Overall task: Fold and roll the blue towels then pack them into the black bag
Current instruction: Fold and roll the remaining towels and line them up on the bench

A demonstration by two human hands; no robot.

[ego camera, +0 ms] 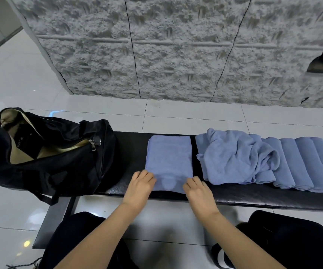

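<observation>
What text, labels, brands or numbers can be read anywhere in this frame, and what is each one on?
"BOTTLE": small pale letters running sideways on the dark inner pocket of the open black bag; the first letter is hard to make out.
Zipper pull: any marking is too small to read.
Folded blue towel and bench: no text visible.
</observation>
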